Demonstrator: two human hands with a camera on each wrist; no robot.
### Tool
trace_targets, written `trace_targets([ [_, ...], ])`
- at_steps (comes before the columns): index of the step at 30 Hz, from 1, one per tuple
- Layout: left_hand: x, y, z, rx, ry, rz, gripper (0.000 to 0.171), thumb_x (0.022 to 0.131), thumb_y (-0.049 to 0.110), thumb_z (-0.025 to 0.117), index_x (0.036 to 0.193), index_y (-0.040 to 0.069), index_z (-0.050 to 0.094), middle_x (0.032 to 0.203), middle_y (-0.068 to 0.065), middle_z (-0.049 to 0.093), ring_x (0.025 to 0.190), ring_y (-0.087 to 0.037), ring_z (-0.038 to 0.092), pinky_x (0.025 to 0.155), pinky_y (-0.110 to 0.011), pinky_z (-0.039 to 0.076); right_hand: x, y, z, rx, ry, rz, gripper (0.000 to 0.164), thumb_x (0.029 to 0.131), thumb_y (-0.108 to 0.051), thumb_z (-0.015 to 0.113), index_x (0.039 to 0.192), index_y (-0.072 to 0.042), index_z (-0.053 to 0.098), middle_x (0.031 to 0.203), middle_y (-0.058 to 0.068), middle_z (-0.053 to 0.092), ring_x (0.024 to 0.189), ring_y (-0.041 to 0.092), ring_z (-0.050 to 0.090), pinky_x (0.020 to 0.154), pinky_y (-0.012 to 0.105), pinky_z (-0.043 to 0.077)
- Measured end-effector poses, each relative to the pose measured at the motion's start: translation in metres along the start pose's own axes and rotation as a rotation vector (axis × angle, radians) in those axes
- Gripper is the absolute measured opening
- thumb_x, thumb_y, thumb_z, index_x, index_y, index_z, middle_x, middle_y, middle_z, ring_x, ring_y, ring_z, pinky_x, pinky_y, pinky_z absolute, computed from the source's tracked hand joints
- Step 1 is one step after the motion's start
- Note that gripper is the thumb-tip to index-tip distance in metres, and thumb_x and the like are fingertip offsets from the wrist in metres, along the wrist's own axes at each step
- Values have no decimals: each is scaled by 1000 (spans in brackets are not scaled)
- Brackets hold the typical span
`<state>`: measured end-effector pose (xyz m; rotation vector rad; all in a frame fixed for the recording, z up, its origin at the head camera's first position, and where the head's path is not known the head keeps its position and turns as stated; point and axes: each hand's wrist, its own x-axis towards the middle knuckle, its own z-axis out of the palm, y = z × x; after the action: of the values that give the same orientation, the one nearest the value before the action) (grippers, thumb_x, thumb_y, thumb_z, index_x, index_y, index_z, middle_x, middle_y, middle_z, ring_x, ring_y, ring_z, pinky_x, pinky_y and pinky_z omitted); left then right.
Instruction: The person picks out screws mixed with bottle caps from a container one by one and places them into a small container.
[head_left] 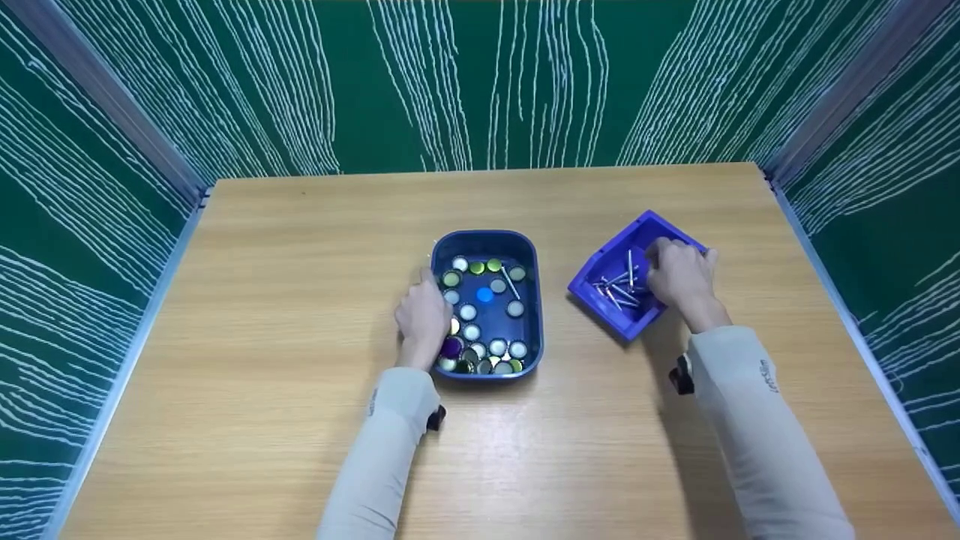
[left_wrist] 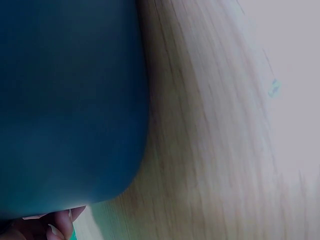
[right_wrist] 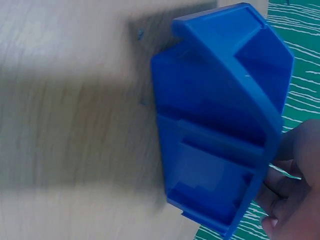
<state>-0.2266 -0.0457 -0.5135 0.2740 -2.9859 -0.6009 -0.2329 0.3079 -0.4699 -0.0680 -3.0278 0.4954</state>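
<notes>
A dark blue box (head_left: 538, 315) holds many bottle caps, mostly silver with a few green ones, a purple one and a blue disc (head_left: 485, 295). One metal screw (head_left: 510, 283) lies among them. My left hand (head_left: 424, 319) grips the box's left rim, its fingertips partly visible past the edge in the left wrist view. To the right, an angular violet-blue bin (head_left: 600, 259) contains several screws (head_left: 619, 289). My right hand (head_left: 681, 279) is at the bin's right side, fingers bent over the rim and partly inside; whether they hold anything is hidden.
Both containers are on a wooden table (head_left: 300, 300), the box near its middle and the bin set at an angle. Green walls (head_left: 525, 82) with white wavy lines surround the table's back and sides. Bare wood separates box and bin.
</notes>
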Motion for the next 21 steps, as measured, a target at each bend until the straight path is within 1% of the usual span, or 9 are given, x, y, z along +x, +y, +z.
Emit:
trace_targets([
  [3, 0, 0, 0, -5, -2, 1, 42, 85, 12, 68, 124, 6, 51, 98, -19, 72, 85, -38, 72, 69, -48, 58, 1, -6, -3, 23, 10, -9, 27, 89, -8, 47, 110, 3, 62, 112, 30, 64, 106, 49, 59, 93, 64, 26],
  [6, 0, 0, 0, -7, 0, 2, 43, 85, 11, 68, 124, 6, 51, 99, -19, 72, 85, -38, 72, 69, -48, 58, 2, -14, -5, 37, 10, -23, 27, 93, -11, 46, 111, 3, 62, 114, 29, 65, 108, 50, 58, 97, 65, 27],
  [9, 0, 0, 1, -5, 0, 2, 43, 85, 12, 68, 124, 6, 51, 99, -19, 72, 86, -38, 72, 69, -48, 58, 4, -24, -6, 31, 10, -48, 28, 96, -13, 47, 112, 4, 62, 113, 28, 66, 108, 49, 59, 97, 64, 34],
  [11, 0, 0, 1, -3, -3, 2, 44, 85, 12, 69, 124, 6, 51, 100, -19, 72, 86, -38, 72, 69, -48, 58, 6, -32, -6, 40, 7, -61, 29, 97, -14, 48, 114, 4, 62, 111, 28, 66, 105, 47, 61, 93, 61, 41],
  [13, 0, 0, 1, -1, -8, 1, 44, 85, 13, 69, 125, 6, 51, 100, -19, 72, 86, -38, 72, 69, -48, 58, 6, -41, -6, 65, -6, -55, 29, 97, -15, 48, 116, 3, 61, 111, 26, 66, 102, 44, 63, 88, 58, 46],
  [17, 1, 0, 0, 1, -19, -5, 44, 86, 14, 69, 126, 6, 50, 102, -18, 71, 88, -38, 71, 71, -48, 58, 6, -61, -2, 135, -11, -47, 29, 97, -18, 49, 116, 0, 61, 113, 22, 67, 101, 39, 65, 84, 57, 50],
  [19, 1, 0, 0, 5, -27, -12, 45, 86, 14, 68, 127, 7, 50, 103, -18, 71, 88, -38, 71, 71, -48, 58, 5, -73, 2, 145, 14, -70, 28, 97, -19, 49, 114, -1, 62, 111, 21, 69, 99, 39, 66, 82, 58, 51],
  [21, 1, 0, 0, 4, -19, -14, 42, 87, 13, 67, 124, 7, 50, 101, -18, 72, 87, -38, 71, 70, -48, 58, 5, -84, 7, 140, 41, -105, 27, 96, -19, 50, 112, -2, 63, 106, 20, 71, 96, 38, 67, 79, 57, 51],
])
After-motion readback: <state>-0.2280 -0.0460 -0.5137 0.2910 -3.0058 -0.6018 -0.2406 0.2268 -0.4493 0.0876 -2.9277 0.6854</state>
